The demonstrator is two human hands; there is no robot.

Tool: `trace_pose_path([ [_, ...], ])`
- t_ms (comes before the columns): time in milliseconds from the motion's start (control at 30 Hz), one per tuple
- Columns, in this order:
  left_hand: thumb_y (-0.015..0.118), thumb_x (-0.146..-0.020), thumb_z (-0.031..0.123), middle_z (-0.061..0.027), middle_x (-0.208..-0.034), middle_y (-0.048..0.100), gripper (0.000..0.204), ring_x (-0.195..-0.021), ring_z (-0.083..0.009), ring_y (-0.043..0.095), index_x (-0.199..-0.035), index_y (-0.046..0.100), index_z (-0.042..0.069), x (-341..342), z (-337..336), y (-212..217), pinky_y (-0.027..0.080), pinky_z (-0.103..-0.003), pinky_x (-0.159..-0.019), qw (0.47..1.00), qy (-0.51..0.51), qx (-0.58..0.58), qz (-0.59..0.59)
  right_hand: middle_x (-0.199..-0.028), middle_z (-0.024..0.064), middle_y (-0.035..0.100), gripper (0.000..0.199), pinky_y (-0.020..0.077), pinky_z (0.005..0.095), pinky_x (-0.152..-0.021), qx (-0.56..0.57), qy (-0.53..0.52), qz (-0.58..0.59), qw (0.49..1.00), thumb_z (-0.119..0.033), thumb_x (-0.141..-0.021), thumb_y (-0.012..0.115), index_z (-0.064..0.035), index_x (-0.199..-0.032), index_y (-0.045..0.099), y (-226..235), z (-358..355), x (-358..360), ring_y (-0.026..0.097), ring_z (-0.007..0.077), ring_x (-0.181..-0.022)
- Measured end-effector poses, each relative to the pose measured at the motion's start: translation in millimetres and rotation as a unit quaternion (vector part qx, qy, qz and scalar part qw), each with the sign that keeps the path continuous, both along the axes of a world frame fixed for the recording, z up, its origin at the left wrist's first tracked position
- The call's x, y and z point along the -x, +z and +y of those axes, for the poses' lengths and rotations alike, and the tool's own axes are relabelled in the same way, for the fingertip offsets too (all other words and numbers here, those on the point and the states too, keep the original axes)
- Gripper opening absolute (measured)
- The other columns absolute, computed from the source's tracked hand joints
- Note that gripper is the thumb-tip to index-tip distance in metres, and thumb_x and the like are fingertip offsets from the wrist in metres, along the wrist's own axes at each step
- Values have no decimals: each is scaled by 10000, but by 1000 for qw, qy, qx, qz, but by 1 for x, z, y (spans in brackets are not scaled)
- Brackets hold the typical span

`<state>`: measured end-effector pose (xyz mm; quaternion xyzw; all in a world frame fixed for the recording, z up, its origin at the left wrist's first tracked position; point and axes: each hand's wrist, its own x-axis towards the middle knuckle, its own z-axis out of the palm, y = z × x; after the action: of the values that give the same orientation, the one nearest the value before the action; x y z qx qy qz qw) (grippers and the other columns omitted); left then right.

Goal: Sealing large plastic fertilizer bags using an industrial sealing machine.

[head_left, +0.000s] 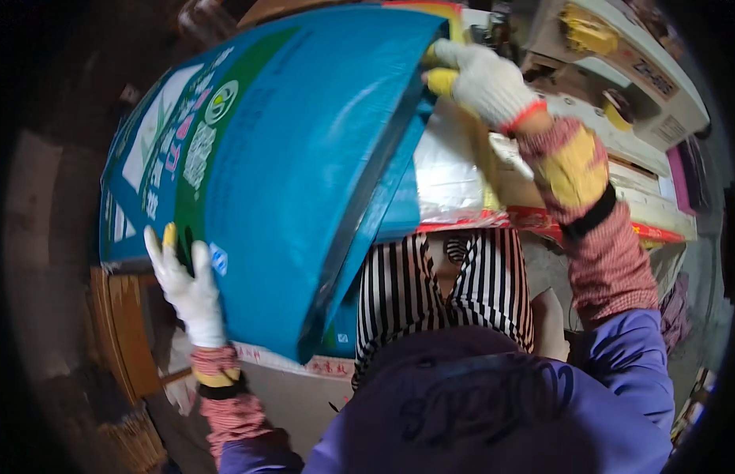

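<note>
A large teal plastic sack (pixel 304 158) with a dark green band spreads across the left and middle, its dark open edge facing right. My right hand (pixel 490 83), in a white knitted glove with yellow fingertips and a red cuff, grips the sack's far right corner between thumb and fingers, lifting that edge. Beneath it shows another teal layer. My left hand (pixel 186 292), also gloved in white, rests against the sack's near left edge with its fingers stretched and spread. A shiny whitish plastic sheet (pixel 450 178) lies right of the sack, below my right hand.
At the far right stands a pale carton (pixel 648 83) with a yellow bundle (pixel 588 31) by it. A yellow tape roll (pixel 618 110) lies nearer. Left of my legs is a wooden cabinet (pixel 123 332). My striped trousers (pixel 486 276) are close to the work surface's edge.
</note>
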<state>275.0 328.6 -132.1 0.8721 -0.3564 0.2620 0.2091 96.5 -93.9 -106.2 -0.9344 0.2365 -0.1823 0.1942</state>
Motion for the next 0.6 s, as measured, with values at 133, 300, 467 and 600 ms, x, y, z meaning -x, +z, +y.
trace_pose_path([
  [133,674,-875,269,-232,-1389,392,615,-1259,-332,429,-1333,417,-50,79,-2,-46,344,-434,-1055,937,201,235,166,-985,109,688,283,526,356,-805,82,-39,140,986,-240,-838,625,-170,-1110,656,-27,-20,-29,662,262,-913],
  [300,634,-911,191,-182,-1018,596,539,-956,-292,581,-1331,390,-42,146,1,-80,458,-390,-859,909,48,211,357,-975,102,687,243,521,345,-785,105,-34,141,984,-244,-863,586,-149,-1076,653,-71,-33,-29,657,256,-905],
  [467,622,-917,157,-243,-1058,581,510,-919,-347,593,-1350,390,20,144,-8,-76,480,-378,-800,927,-79,154,334,-964,95,686,222,516,333,-764,102,-11,86,991,-247,-887,546,-128,-1043,651,-81,-35,-10,651,249,-896],
  [600,563,-948,224,-198,-1301,475,532,-1099,-280,516,-1377,365,-21,171,-4,-31,419,-409,-954,831,-46,333,443,-956,90,686,222,512,324,-748,66,76,4,995,-251,-907,515,-111,-1016,648,-111,-23,6,647,244,-890],
])
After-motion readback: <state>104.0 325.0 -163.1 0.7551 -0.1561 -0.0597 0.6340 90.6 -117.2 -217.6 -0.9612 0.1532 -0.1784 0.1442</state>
